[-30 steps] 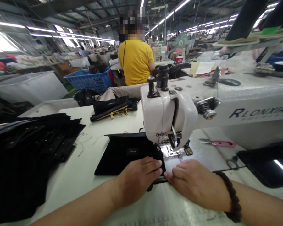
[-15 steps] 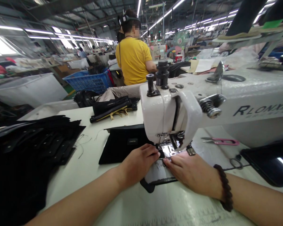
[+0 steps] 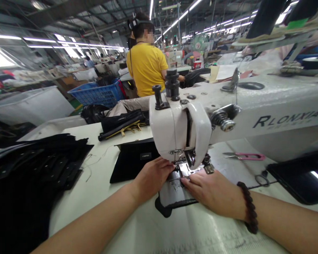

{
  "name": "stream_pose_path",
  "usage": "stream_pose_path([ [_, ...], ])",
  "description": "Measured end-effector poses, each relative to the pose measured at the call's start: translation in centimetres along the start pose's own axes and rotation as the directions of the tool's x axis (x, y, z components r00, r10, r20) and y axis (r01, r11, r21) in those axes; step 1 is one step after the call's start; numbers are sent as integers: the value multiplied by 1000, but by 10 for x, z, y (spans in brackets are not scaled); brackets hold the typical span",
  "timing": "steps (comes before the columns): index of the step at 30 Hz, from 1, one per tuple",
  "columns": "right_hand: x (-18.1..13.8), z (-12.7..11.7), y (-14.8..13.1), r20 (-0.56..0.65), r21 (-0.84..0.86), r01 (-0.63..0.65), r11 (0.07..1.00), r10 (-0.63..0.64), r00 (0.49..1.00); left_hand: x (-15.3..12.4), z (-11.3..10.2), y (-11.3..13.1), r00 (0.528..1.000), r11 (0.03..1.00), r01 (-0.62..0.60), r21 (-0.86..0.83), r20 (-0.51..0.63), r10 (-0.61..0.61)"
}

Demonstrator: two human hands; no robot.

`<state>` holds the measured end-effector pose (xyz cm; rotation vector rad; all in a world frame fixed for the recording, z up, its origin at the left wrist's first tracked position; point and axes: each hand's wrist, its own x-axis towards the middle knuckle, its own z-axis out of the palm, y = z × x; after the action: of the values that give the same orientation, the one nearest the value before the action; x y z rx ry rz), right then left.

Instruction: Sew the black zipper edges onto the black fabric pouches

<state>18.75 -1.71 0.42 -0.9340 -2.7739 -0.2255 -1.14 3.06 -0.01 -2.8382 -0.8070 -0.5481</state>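
A black fabric piece (image 3: 134,160) with a small label lies flat under the head of a white sewing machine (image 3: 182,130). My left hand (image 3: 152,176) presses on its right edge, fingers curled down near the presser foot (image 3: 193,164). My right hand (image 3: 210,190), with a dark bead bracelet at the wrist, lies flat, fingers extended toward the needle, holding the fabric down. A black strip (image 3: 172,204) of the piece curves out between my hands toward me.
A heap of black cut pieces (image 3: 34,165) fills the table's left. A folded black item with gold hardware (image 3: 122,125) lies behind. Pink thread snips (image 3: 243,156) and a dark tablet (image 3: 299,178) sit to the right. A person in a yellow shirt (image 3: 147,68) works beyond, by a blue basket (image 3: 98,93).
Both hands have slid forward with the black fabric, up to the presser foot. The fabric has moved away from me and under the machine head.
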Motion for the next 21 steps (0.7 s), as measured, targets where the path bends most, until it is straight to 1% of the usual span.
stream_pose_path([
  [4,-1,2,0,-9,13,-3,1000,3,1000,0,1,0,1000,1000,-4,0,1,4],
  [6,-2,3,0,-11,15,-5,1000,5,1000,-1,2,1,1000,1000,20,-9,7,-20],
  [10,-1,3,0,-5,19,-8,1000,8,1000,2,-1,0,994,995,81,-64,74,-76],
  [12,0,3,0,-3,33,-10,999,11,1000,4,-8,-6,988,989,93,-114,131,-78],
  [14,0,2,1,-4,52,-14,999,14,1000,5,-18,-14,974,982,109,-156,213,-74],
  [16,1,2,1,-5,68,-16,998,16,1000,4,-29,-20,954,982,107,-158,293,-57],
  [18,1,2,1,-12,74,-10,997,11,1000,-1,-38,-18,928,991,101,-85,368,-62],
  [21,0,1,2,-11,69,5,998,-4,1000,-12,-45,3,871,992,98,76,475,-123],
])
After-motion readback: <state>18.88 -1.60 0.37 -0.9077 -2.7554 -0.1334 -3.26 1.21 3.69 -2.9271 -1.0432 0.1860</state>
